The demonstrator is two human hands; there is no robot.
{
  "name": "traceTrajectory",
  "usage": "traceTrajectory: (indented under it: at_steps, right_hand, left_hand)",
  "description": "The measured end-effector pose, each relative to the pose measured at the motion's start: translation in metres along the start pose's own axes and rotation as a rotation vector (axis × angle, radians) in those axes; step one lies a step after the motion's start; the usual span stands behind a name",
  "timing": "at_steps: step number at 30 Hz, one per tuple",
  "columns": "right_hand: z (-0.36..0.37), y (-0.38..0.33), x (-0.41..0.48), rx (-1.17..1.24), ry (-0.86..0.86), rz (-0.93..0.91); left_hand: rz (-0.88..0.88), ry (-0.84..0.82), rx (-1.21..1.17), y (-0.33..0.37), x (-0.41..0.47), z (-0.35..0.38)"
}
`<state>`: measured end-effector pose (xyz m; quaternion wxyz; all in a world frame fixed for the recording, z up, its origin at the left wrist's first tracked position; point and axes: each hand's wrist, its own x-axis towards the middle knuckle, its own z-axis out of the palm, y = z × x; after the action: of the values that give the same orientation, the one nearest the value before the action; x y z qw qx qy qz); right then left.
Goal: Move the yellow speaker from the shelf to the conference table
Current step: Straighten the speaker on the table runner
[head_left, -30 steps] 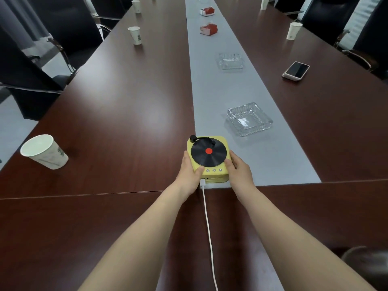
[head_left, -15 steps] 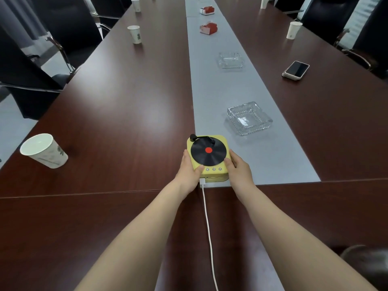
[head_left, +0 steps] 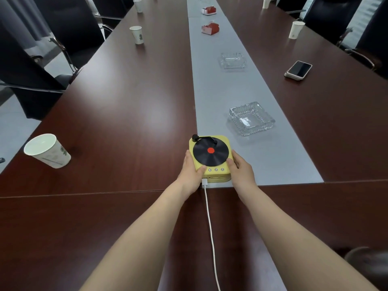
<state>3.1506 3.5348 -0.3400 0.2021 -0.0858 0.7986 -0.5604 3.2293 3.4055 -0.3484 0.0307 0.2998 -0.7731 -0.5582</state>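
The yellow speaker (head_left: 211, 156) is a small square box with a black record disc and a red dot on top. It sits on the near end of the grey strip (head_left: 218, 95) that runs down the dark wooden conference table (head_left: 117, 114). My left hand (head_left: 192, 172) grips its left side and my right hand (head_left: 241, 173) grips its right side, thumbs on the top edge. A white cable (head_left: 210, 223) is plugged into the front of the speaker and trails toward me.
A glass ashtray (head_left: 251, 118) stands just beyond the speaker to the right, a second ashtray (head_left: 232, 59) farther on. A paper cup (head_left: 47, 151) is at the left, a phone (head_left: 298, 70) at the right. More cups, red boxes and black chairs line the table.
The speaker and both hands have barely shifted; the grip on both sides is the same.
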Motion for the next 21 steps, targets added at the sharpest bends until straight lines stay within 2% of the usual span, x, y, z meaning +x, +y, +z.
traceTrajectory:
  at_steps: [21]
  right_hand:
    - [0.0007, 0.0022, 0.0024, -0.015, -0.015, -0.004]
  left_hand:
    - [-0.02, -0.013, 0.021, 0.0016, -0.0009, -0.0018]
